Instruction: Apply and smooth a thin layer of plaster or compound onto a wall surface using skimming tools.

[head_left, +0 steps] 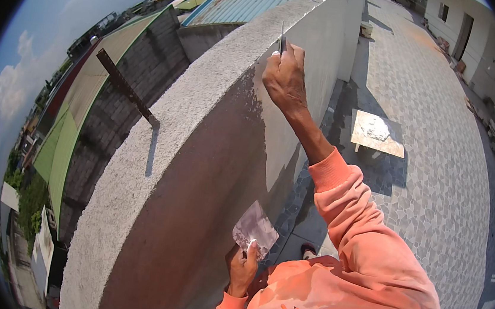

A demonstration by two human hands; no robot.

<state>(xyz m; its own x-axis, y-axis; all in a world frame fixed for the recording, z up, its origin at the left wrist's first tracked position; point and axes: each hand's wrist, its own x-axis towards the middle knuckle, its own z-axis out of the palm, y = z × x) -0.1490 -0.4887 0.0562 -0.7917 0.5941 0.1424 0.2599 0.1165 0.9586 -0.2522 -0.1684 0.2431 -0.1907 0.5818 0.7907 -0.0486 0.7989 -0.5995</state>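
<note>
My right hand (pixel 285 79) is raised at the upper edge of the concrete wall (pixel 190 191), closed on a thin-bladed scraper (pixel 281 40) seen almost edge-on against the wall face. White material shows by its fingers. Lower down, near my body, my left hand (pixel 241 268) grips a squarish metal plate (pixel 256 223) with a white smear near the thumb. The wall's side has a pale coated area beside a darker grey area with a ragged border.
A low stand with a white pile on its square board (pixel 362 131) stands right on the tiled floor (pixel 443 167). A rusty metal post (pixel 120 81) juts from the rough wall top. Roofs (pixel 232 5) lie beyond; a white building (pixel 456 25) is at upper right.
</note>
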